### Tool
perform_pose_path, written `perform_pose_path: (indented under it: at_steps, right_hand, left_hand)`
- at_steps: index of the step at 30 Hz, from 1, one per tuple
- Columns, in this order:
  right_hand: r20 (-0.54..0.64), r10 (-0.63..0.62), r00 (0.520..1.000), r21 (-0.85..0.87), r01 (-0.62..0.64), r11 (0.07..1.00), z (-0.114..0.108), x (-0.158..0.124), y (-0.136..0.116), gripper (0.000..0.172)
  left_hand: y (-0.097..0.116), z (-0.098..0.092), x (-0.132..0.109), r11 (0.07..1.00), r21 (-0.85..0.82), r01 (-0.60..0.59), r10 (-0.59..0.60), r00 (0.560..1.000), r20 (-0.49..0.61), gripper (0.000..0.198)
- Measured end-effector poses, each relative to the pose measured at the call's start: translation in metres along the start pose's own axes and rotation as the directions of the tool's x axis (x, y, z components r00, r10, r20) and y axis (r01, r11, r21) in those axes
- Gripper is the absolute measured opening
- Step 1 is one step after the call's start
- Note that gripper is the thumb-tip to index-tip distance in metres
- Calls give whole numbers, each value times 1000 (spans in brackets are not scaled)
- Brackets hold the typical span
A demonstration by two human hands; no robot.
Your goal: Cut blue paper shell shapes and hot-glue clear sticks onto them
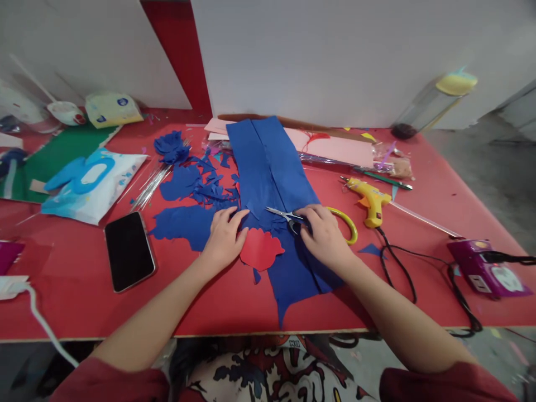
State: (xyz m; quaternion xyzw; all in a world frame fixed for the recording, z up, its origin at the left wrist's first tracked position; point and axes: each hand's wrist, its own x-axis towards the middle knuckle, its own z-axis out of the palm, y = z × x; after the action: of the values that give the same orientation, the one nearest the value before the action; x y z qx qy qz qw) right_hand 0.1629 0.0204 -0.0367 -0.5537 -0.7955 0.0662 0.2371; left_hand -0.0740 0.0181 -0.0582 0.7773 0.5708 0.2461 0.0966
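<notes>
A long blue paper sheet lies down the middle of the red table. A red scalloped paper cut-out rests on its near part. My left hand lies on the blue paper beside the cut-out, fingers curled and pressing down at its edge. My right hand is closed over the handles of yellow-handled scissors, whose blades point left and lie on the blue sheet.
Blue paper scraps and a black phone lie to the left. A yellow glue gun with a black cord, a purple power strip, pink paper and a clear jar are on the right.
</notes>
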Motion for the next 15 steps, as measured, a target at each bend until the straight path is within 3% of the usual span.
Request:
perform_pose_path:
  at_steps: [2, 7, 15]
  right_hand:
    - [22, 11, 1000, -1, -11, 1000, -4, 4, 7, 26]
    - [204, -143, 968, 27, 141, 990, -10, 8, 13, 31]
    - [198, -112, 974, -46, 123, 991, -21, 7, 17, 30]
  left_hand:
    - [-2, 0, 1, 1000, 0, -4, 4, 1000, -6, 32]
    - [-5, 4, 3, 998, -51, -34, 35, 999, 6, 26]
    - [-7, 3, 4, 991, -121, -50, 49, 999, -10, 29]
